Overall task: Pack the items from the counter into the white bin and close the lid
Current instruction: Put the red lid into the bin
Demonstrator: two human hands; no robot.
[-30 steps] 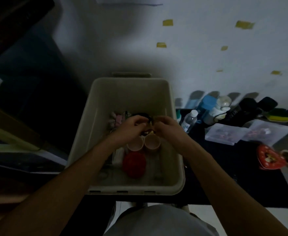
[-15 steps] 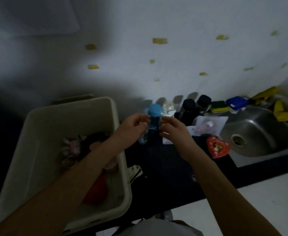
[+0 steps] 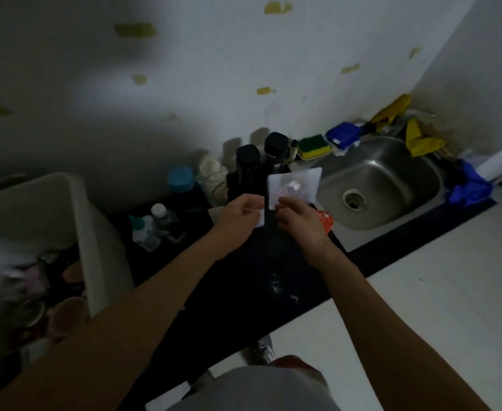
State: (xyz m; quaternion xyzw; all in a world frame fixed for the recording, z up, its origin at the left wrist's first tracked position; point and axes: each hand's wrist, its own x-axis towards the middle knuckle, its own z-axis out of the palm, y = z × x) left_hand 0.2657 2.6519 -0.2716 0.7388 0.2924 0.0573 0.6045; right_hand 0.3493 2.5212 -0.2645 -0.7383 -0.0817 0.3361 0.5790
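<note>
The white bin (image 3: 95, 232) stands open at the left on the dark counter (image 3: 243, 280), with cups and small items inside. My left hand (image 3: 236, 215) pinches the edge of a clear plastic bag (image 3: 260, 213) lying on the counter. My right hand (image 3: 298, 216) pinches a second clear bag (image 3: 295, 183) with small pink things in it. Under my right hand a red heart-shaped tin (image 3: 325, 221) shows partly. Behind the hands stand two black bottles (image 3: 248, 164), a white bottle (image 3: 212, 179), a blue-capped bottle (image 3: 181, 185) and two small bottles (image 3: 151, 228).
A steel sink (image 3: 383, 185) lies to the right of my hands. A green-yellow sponge (image 3: 315, 146), blue cloths (image 3: 344, 134) and yellow gloves (image 3: 418, 137) ring its far rim. The wall is close behind the counter; white floor is below.
Both hands left the bin and travelled right across the counter to the clear bags, which they now pinch. The view swung right with them, bringing the sink into sight.
</note>
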